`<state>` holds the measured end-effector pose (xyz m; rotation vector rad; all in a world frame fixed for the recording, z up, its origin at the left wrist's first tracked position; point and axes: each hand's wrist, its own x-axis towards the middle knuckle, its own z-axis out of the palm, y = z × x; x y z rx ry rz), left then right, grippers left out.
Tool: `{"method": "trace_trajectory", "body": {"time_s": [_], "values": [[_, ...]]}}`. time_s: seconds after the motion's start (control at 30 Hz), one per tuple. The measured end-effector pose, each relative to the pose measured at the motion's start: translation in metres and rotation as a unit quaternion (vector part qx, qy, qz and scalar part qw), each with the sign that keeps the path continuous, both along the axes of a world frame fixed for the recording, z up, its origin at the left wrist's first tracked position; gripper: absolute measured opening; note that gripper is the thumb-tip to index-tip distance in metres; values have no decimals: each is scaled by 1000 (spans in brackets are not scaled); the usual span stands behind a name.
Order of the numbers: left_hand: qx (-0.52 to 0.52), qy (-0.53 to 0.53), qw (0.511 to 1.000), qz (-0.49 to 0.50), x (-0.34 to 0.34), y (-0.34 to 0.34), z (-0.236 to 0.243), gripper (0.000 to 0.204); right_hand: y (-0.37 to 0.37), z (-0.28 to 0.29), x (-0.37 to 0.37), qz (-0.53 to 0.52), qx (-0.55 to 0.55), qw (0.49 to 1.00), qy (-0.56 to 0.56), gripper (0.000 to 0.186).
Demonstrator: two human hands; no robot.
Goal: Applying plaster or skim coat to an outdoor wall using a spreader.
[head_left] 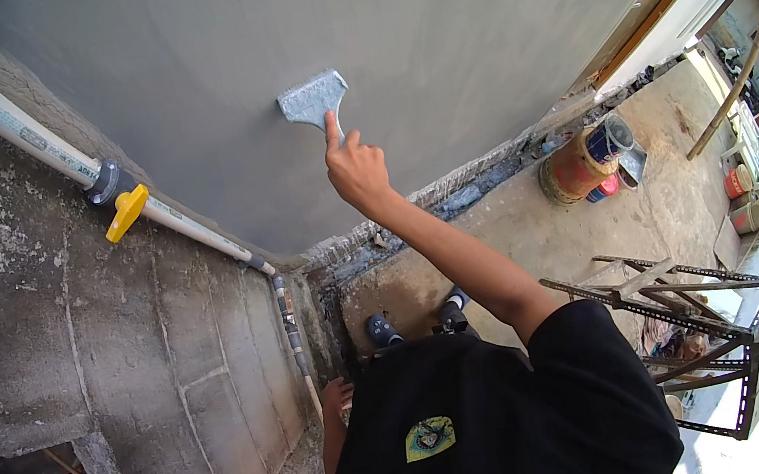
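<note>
1. Two hands show: the right hand (pixel 355 168) is raised in the upper middle of the frame, the left hand (pixel 335 397) hangs low, left of centre near the bottom.
2. Right hand: its fingers are wrapped around the handle of a wide putty knife (pixel 313 99), with the forefinger stretched up along the handle toward the blade.
3. The putty knife sits in the upper middle of the frame, its broad grey blade lying flat against the smooth grey wall (pixel 425 36) that fills the top of the picture.
4. Left hand: it is down beside the black shirt (pixel 495 430), close to a thin stick (pixel 310 391) that stands by the corner; whether it is spread or gripping cannot be told.
5. At the left, a white pipe (pixel 26 132) runs diagonally down from the upper left, carrying a valve with a yellow handle (pixel 126 213).
6. Below the pipe stands a rough, weathered concrete block wall (pixel 111 325).
7. Two dark shoes (pixel 384 330) stand on the dirty concrete floor (pixel 601 228) at centre.
8. At the right, paint cans (pixel 590 161) lie on the floor by the foot of the wall, and a dark metal angle frame (pixel 698 313) stands in the lower right.
</note>
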<state>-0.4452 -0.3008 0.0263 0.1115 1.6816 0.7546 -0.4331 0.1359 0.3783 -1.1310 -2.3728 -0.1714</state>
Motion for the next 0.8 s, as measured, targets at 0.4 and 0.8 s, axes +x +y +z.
{"method": "trace_trajectory", "body": {"time_s": [0.4,0.8], "values": [[-18,-89,982,168,-30,7,-4,44,106,24,115,-76,-207,974,53,48],[7,-5,1000,-5,12,44,1,45,172,123,138,-57,87,982,158,61]]}}
